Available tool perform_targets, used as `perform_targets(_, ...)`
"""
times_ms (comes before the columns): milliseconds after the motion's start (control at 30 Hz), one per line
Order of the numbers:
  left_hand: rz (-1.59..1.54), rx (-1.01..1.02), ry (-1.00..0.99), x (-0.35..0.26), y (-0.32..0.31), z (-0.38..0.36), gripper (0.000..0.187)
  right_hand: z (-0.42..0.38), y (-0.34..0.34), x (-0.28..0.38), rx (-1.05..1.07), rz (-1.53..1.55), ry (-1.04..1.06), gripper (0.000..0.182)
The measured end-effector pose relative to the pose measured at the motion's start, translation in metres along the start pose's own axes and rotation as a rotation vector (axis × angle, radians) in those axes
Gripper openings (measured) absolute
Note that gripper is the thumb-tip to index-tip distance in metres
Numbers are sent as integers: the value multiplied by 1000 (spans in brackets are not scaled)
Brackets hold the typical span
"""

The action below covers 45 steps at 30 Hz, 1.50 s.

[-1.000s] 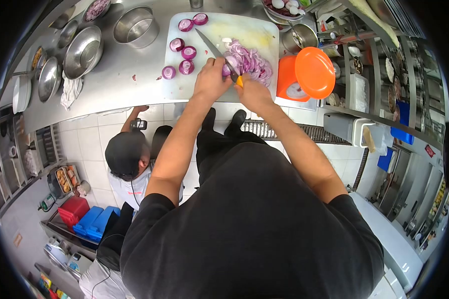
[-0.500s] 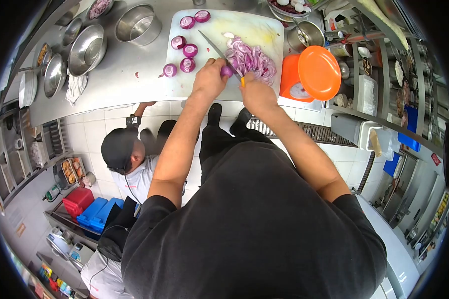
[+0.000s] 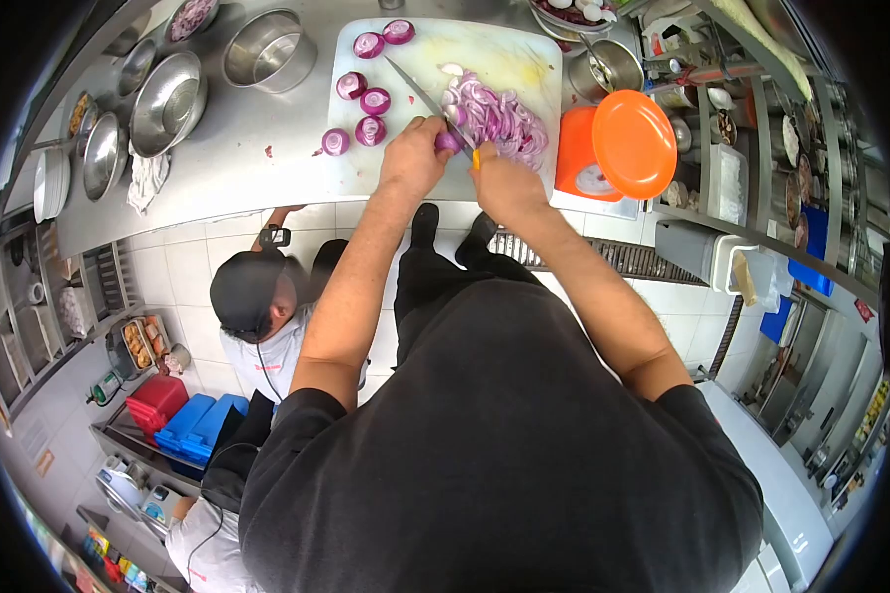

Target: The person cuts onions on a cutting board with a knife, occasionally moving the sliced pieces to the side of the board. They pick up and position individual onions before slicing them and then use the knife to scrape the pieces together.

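Note:
My right hand is closed round the yellow handle of a kitchen knife, whose blade points away and to the left over the cutting board. With bent fingers my left hand grips a piece of red onion, right beside the blade. A heap of sliced red onion lies just beyond the knife. Several peeled onion halves rest on the board's left side. The underside of the held onion is hidden by my fingers.
An orange container with a round orange lid stands right of the board, near a steel pot. Steel bowls, a deep pan and a white cloth sit on the left. A co-worker crouches below the counter.
The knife and my right hand have shifted slightly left, close to the held onion. My left hand stays nearly in place. The co-worker's head has moved a little to the right.

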<state>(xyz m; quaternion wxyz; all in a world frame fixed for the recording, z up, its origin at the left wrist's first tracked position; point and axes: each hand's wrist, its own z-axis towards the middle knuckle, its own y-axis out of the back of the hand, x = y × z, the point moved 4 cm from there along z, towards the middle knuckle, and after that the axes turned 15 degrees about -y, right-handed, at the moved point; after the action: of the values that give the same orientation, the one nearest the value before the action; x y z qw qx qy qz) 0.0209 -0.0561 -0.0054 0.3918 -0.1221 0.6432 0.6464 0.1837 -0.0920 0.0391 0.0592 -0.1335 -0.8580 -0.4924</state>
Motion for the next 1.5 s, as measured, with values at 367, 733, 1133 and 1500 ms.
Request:
perform_targets(367,18,-20,-12,0,2,-3,35,-2,6,7,8,-15,7,36)
perform_targets(733,19,-16,-18,0,1,-5,33,-7,4,8,22,4,-2,36)
perform_targets(1133,51,-42,-82,-10,5,-5,29,7,-18,2,8,2,-32,42)
perform_targets(1500,274,63,26,-15,7,1,36,13,12,-18,36,-18,-39,41)
